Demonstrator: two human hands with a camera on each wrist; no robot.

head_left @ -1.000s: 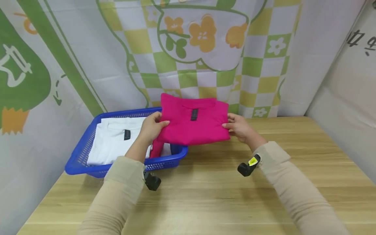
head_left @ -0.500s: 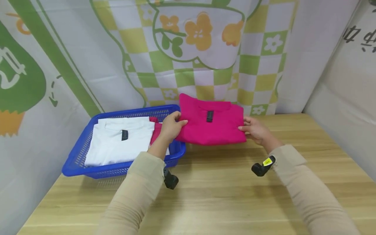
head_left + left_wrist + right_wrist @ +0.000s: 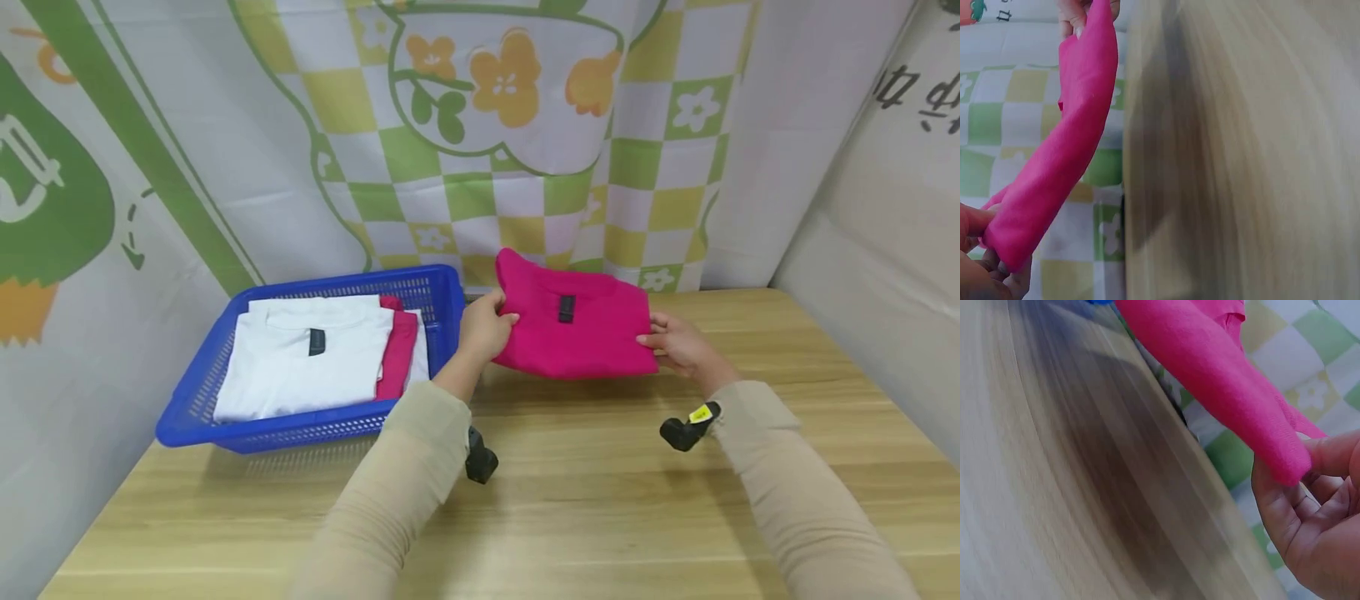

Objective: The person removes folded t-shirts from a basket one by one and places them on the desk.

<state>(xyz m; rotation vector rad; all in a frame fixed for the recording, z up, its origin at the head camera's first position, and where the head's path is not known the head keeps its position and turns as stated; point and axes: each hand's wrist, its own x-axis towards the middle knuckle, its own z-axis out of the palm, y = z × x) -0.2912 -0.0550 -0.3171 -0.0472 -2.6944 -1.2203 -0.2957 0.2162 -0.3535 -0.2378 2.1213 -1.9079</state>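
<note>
White cloth point(image 3: 258, 167) hangs behind the table point(image 3: 600, 517) and along both of its sides, and the far stretch carries green and yellow checks point(image 3: 472, 200) with orange flowers point(image 3: 487, 87). The table has a pale wood grain with darker bands running across it. Over at its left, near the cloth, sits a blue plastic basket point(image 3: 300, 429) with slotted walls. A beige left sleeve point(image 3: 405, 454) runs in from the near edge and crosses in front of the basket's right corner, while the matching right sleeve point(image 3: 795, 475) is well apart from it.

Between the sleeves, to the right of the basket, a folded pink shirt point(image 3: 600, 333) is held up off the table in front of the checks, its far left corner standing highest. Inside the basket a folded white shirt point(image 3: 277, 375) lies flat, overlapping a red garment point(image 3: 399, 354), with a strip of other white fabric point(image 3: 417, 350) showing beyond that.

The left hand point(image 3: 483, 329) pinches the pink shirt's left edge, thumb on one face and fingers on the other; the right hand point(image 3: 681, 346) pinches the right edge the same way.

A small black camera point(image 3: 482, 462) hangs at the left cuff point(image 3: 431, 412), and another camera point(image 3: 678, 433), with a yellow sticker point(image 3: 702, 413), at the right cuff point(image 3: 757, 408). Smallest are the black label point(image 3: 566, 308) at the pink shirt's neck and the dark tag point(image 3: 317, 342) on the white shirt.
</note>
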